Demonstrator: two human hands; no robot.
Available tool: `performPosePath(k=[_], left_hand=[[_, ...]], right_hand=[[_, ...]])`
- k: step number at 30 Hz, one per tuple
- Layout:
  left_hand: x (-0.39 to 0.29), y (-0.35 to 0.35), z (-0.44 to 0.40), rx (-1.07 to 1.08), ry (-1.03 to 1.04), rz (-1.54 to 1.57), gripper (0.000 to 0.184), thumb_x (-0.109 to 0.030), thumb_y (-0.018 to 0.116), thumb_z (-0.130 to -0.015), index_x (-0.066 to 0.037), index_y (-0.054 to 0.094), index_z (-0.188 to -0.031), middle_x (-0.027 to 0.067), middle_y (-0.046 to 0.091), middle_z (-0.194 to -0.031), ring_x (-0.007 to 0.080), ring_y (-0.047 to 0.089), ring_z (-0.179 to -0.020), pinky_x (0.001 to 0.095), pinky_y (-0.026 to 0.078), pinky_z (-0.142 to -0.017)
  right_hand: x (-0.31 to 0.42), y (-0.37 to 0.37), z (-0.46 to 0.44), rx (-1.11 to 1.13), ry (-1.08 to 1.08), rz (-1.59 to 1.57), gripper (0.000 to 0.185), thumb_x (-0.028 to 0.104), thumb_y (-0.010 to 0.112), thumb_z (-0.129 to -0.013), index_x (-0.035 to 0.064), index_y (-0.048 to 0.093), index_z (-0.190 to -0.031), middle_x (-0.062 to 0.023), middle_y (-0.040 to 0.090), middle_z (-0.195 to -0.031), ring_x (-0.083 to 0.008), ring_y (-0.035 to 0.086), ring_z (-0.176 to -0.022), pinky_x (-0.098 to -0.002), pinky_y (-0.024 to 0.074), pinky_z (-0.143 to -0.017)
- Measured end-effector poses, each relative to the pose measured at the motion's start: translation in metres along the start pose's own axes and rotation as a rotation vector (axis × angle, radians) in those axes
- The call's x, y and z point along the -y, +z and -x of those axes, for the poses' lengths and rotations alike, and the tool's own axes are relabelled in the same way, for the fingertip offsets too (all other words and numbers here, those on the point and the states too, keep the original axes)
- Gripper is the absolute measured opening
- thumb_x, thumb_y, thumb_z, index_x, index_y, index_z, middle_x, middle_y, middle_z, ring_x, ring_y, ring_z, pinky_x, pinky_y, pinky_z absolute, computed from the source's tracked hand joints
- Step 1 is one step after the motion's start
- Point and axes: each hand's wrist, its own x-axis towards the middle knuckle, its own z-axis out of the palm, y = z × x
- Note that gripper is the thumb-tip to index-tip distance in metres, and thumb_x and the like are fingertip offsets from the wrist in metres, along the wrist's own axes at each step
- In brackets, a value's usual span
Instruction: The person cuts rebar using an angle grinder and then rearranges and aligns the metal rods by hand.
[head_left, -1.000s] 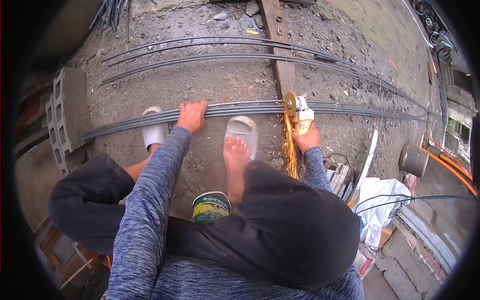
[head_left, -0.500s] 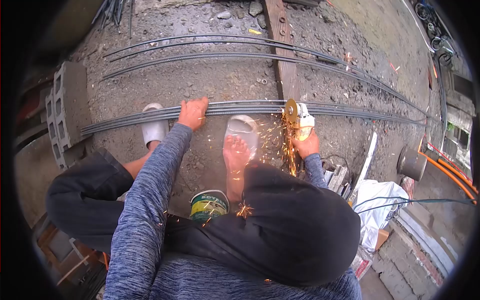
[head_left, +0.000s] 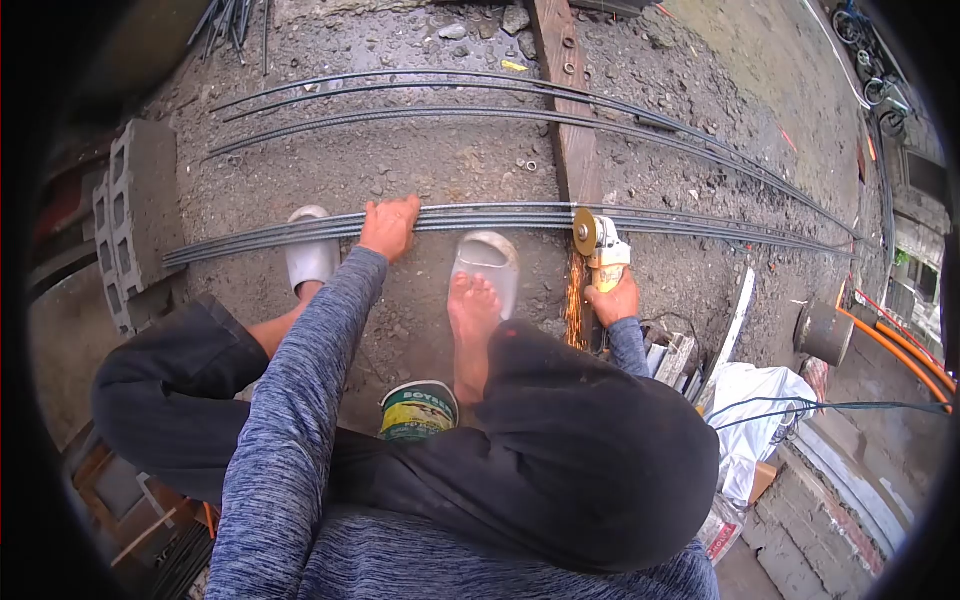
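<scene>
My left hand [head_left: 390, 227] is wrapped over a bundle of long steel rods [head_left: 480, 217] that runs from left to right. In my right hand [head_left: 614, 297] is an angle grinder [head_left: 608, 255], held by its yellowish body. Its round disc [head_left: 585, 231] is at the near side of the rods, over a wooden plank [head_left: 575, 140] that lies under them. Orange sparks [head_left: 575, 305] stream from the disc towards me. Whether the disc touches a rod is too small to tell.
More rods [head_left: 400, 115] lie farther out across the plank. Hollow blocks [head_left: 135, 225] stand at the left. A paint bucket [head_left: 418, 408] is between my legs, near my sandalled foot [head_left: 474, 305]. At the right are a white sack [head_left: 755, 400], a metal cylinder [head_left: 825, 328] and orange tubes [head_left: 900, 350].
The grinder and my right hand have shifted slightly towards me and to the right. Sparks scattered widely half a second ago and now fall in a narrower, shorter stream. My left hand has kept its grip.
</scene>
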Motion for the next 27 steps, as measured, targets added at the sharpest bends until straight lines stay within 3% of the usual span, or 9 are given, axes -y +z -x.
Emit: performPosePath(k=[8,27], left_hand=[[-0.001,0.0,-0.001,0.008,-0.005,-0.013,0.027,-0.008,0.06,-0.082,-0.01,0.055,-0.108,0.0131,0.071,-0.098,0.0352,0.068,-0.099,0.06,0.044,-0.092],[0.004,0.005,-0.004,0.026,0.002,-0.019,0.024,-0.009,0.058,-0.084,-0.008,0.056,-0.109,0.0143,0.071,-0.097,0.0375,0.069,-0.095,0.0634,0.044,-0.091]], right_hand=[[-0.005,-0.003,0.012,0.051,0.034,0.015,0.063,0.027,0.079,-0.064,-0.0003,0.059,-0.117,-0.0258,0.069,-0.109,-0.0424,0.067,-0.1,-0.0474,0.0539,-0.088],[0.001,0.001,-0.01,0.023,0.03,0.027,0.069,0.03,0.08,-0.063,0.0013,0.058,-0.122,-0.0243,0.071,-0.105,-0.0407,0.069,-0.097,-0.0461,0.0548,-0.087]])
